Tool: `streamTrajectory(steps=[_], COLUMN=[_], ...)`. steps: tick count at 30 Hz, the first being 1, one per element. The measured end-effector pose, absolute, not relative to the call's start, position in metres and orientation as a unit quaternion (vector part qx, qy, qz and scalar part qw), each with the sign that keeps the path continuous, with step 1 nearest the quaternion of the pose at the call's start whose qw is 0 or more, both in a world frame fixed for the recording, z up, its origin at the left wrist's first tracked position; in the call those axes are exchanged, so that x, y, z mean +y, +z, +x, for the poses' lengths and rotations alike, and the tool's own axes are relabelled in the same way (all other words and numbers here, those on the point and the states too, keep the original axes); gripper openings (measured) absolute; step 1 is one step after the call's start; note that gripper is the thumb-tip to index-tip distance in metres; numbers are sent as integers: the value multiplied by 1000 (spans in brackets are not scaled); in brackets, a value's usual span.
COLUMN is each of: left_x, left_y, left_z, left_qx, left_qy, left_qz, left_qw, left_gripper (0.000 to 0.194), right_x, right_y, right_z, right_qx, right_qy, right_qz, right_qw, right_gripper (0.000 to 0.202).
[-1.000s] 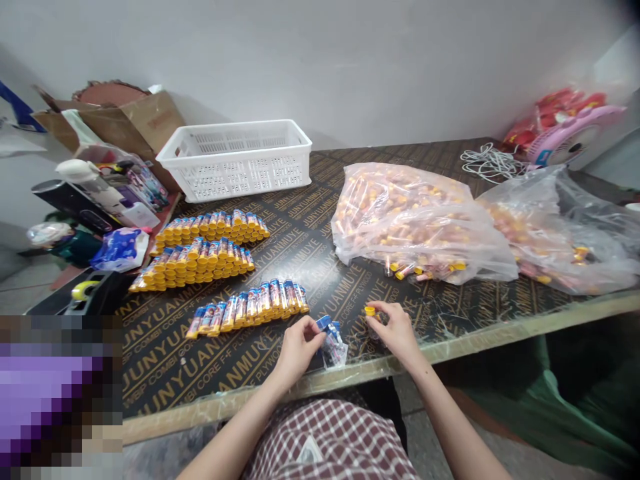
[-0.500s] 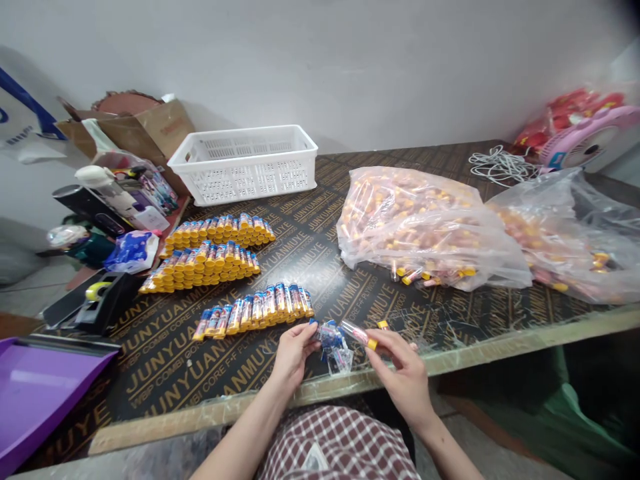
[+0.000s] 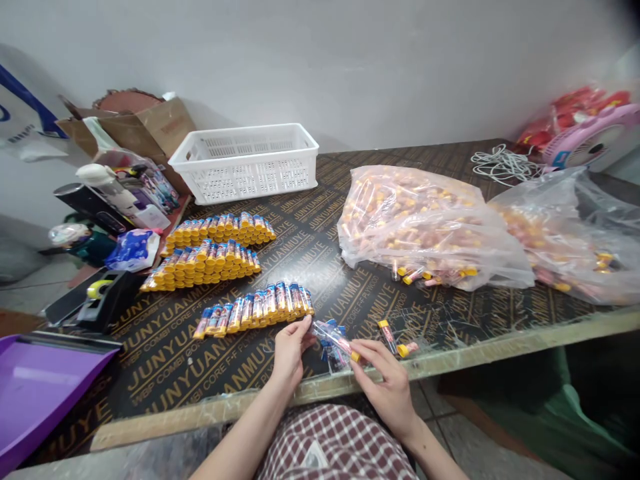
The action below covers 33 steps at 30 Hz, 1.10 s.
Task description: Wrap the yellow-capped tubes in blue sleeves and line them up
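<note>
My left hand [image 3: 290, 351] is closed, its thumb and fingertips pinching the edge of a clear plastic sleeve [image 3: 326, 331] with blue print. My right hand [image 3: 386, 379] grips a small yellow-capped tube [image 3: 355, 355] by its capped end. The tube's far end lies against the sleeve; whether it is inside, I cannot tell. Beneath them is a small heap of blue-and-clear sleeves [image 3: 332, 355], partly hidden. Beside my right hand a dark yellow-capped tube [image 3: 387, 338] and a pink yellow-capped tube [image 3: 407, 349] lie loose.
Stacked blue-labelled tubes [image 3: 255, 308] stand left of centre, with further stacks [image 3: 203, 267] behind. A white basket [image 3: 245, 175] is at the back. Right lie a large plastic bag [image 3: 425, 220] of tubes and a second bag [image 3: 575, 240]. A tape dispenser [image 3: 107, 303] and purple dustpan [image 3: 45, 393] are left.
My right hand has moved left and slightly down, bringing the tube to the sleeve at my left hand. Two loose tubes now show beside it.
</note>
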State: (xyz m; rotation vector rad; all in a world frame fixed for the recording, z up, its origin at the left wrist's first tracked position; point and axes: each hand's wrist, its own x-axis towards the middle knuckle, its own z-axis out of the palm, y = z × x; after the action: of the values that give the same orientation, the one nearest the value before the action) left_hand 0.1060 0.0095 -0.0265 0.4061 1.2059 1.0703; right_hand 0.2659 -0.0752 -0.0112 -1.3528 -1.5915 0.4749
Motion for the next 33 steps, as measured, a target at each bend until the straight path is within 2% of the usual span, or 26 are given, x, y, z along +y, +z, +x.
streamTrajectory(steps=[5, 9, 11, 15, 18, 22, 26, 33], left_x=[4, 3, 3, 2, 3, 3, -5, -18], left_y=[-18, -12, -10, -9, -8, -8, -7, 0], left_z=[110, 110, 109, 106, 103, 103, 107, 115], left_qx=[472, 437, 433, 417, 410, 399, 383, 391], left_qy=[468, 447, 426, 366, 352, 348, 308, 266], left_qz=[253, 250, 253, 298, 305, 285, 292, 311], left_qw=[703, 739, 753, 777, 784, 799, 820, 824], left_gripper=[28, 42, 48, 34, 30, 28, 33, 31], right_x=[-74, -71, -69, -64, -62, -62, -61, -57], right_y=[-17, -19, -19, -19, -19, -20, -19, -12], right_z=[263, 264, 265, 267, 268, 268, 267, 271], right_qx=[-655, -652, -655, -666, -680, -690, -681, -698], right_qy=[281, 321, 307, 262, 265, 254, 257, 340], right_qz=[-537, -520, -526, -531, -516, -510, -507, -465], right_qw=[450, 449, 448, 454, 449, 446, 461, 426], right_gripper=[35, 37, 44, 67, 76, 77, 78, 83])
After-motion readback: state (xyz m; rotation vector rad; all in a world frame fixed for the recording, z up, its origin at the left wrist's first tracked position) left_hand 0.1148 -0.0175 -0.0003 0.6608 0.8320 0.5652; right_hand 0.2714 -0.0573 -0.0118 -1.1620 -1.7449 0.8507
